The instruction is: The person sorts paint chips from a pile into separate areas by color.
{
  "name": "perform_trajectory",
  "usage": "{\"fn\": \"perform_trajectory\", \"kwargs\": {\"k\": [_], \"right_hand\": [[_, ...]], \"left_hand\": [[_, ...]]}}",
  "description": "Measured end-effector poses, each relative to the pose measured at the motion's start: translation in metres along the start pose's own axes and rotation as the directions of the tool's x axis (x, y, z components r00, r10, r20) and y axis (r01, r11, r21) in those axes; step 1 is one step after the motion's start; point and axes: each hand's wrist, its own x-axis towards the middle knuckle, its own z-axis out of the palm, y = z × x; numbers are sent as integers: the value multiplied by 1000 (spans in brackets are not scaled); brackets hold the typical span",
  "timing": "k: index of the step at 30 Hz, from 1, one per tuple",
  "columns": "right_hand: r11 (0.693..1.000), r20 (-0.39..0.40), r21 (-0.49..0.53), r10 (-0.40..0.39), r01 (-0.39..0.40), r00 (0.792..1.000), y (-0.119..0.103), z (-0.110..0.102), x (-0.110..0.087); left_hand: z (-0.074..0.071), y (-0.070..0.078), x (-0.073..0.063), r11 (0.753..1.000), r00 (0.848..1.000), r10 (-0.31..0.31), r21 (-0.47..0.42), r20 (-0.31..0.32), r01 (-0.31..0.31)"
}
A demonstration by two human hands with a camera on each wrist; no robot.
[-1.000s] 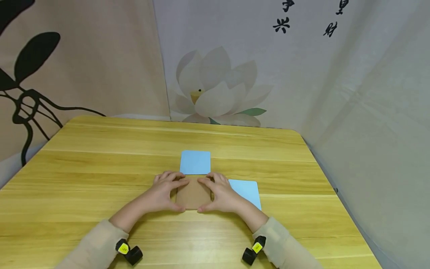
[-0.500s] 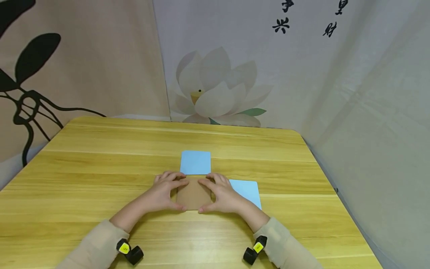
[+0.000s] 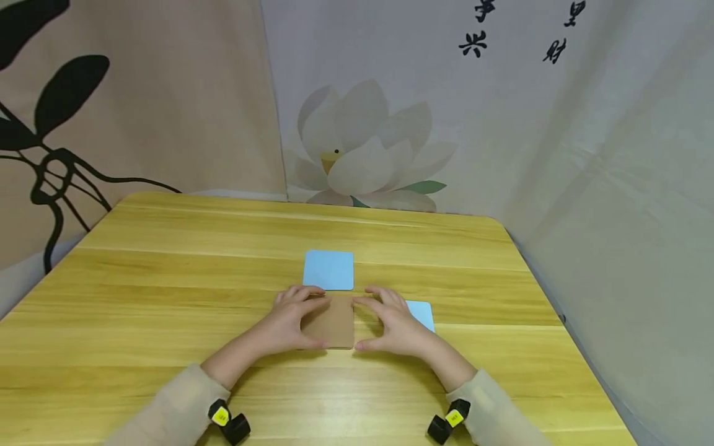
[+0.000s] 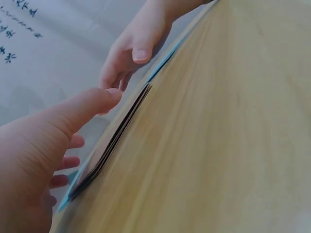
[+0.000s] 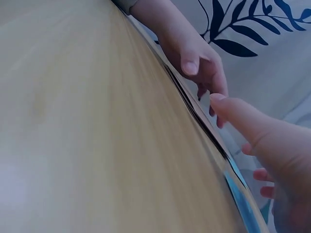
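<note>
A brown square stack point(image 3: 339, 322) lies flat on the table; its side in the left wrist view shows several thin dark-edged layers. My left hand point(image 3: 291, 319) arches over the stack's left part, thumb at the near edge and fingers at the far edge. In the left wrist view its thumb point(image 4: 104, 99) is extended above the stack. My right hand point(image 3: 398, 326) stands just off the right edge with thumb and fingers spread, nothing between them. Directly behind the stack lies a light blue square card point(image 3: 329, 271). Another blue card point(image 3: 422, 313) lies to the right, partly hidden by my right hand.
The wooden table point(image 3: 184, 279) extends around the cards on all sides. Behind it hangs a pale curtain point(image 3: 401, 80) printed with a lotus and dark writing. Each sleeve carries a small black camera, one on the left point(image 3: 237, 427) and one on the right point(image 3: 440, 428).
My right hand has moved right, off the brown stack, and covers more of the right blue card. My left hand has shifted slightly right over the stack. The cards stay in place.
</note>
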Motion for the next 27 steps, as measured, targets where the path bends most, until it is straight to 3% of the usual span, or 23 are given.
{"fn": "perform_trajectory", "kwargs": {"k": [13,19,27], "right_hand": [[998,-43,30,54,-53,998,30,-19,-35],[995,-43,47,89,-87,995,41,-25,-49],[996,-39,46,80,-78,996,54,-33,-62]], "left_hand": [[15,16,19,999,999,40,8,19,-40],[24,28,34,998,997,55,18,59,-56],[32,46,52,998,992,67,12,102,-69]]}}
